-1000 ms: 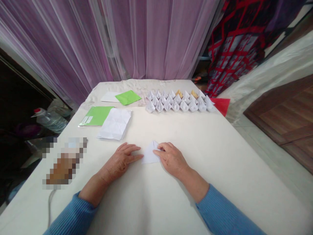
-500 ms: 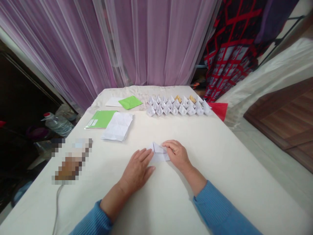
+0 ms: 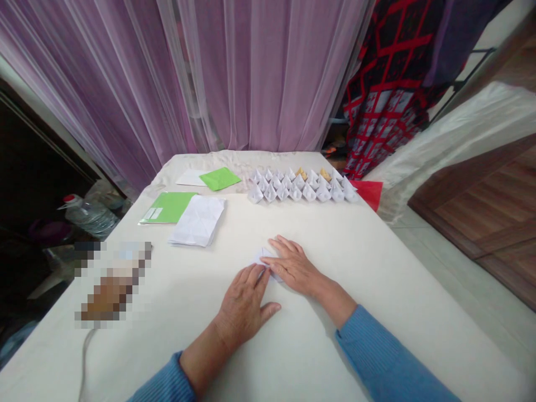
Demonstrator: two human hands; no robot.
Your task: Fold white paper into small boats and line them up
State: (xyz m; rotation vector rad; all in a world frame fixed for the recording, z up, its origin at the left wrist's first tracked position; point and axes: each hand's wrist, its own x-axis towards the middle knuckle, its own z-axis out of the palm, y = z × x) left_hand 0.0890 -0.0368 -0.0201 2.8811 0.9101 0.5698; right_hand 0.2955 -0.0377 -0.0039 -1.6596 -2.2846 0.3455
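Paper [image 3: 263, 253], white and folded small, lies flat on the tabletop [image 3: 355, 251], about midway between the left and right edges, largely covered by the fingers; its pointed top faces the far edge. Left hand [image 3: 245, 301] comes in from the near edge, palm down, its fingertips on the lower left part of the paper and its thumb spread away over bare cloth; its grip is open, laid on rather than closed around anything. Right hand [image 3: 293, 268] lies across the right side of the paper, index finger stretched over it, its fingertips beside those of the left hand; its grip is open too, the fingers extended. Blue sleeves [image 3: 385, 357] cover both forearms.

Toward the far right corner, small folded paper shapes [image 3: 309, 192] stand close together in rows, mostly white, with two yellow ones [image 3: 325, 175] in the back row; red paper [image 3: 371, 192] sticks out at the right edge beside them. Near the far left corner, a green sheet [image 3: 220, 178] overlaps white paper [image 3: 190, 177]; nearer, a stack of creased white sheets [image 3: 199, 220] overlaps a green packet [image 3: 171, 206]. By the left edge lies a pixelated object [image 3: 111, 293]; a cable [image 3: 84, 357] runs from it toward the near edge.
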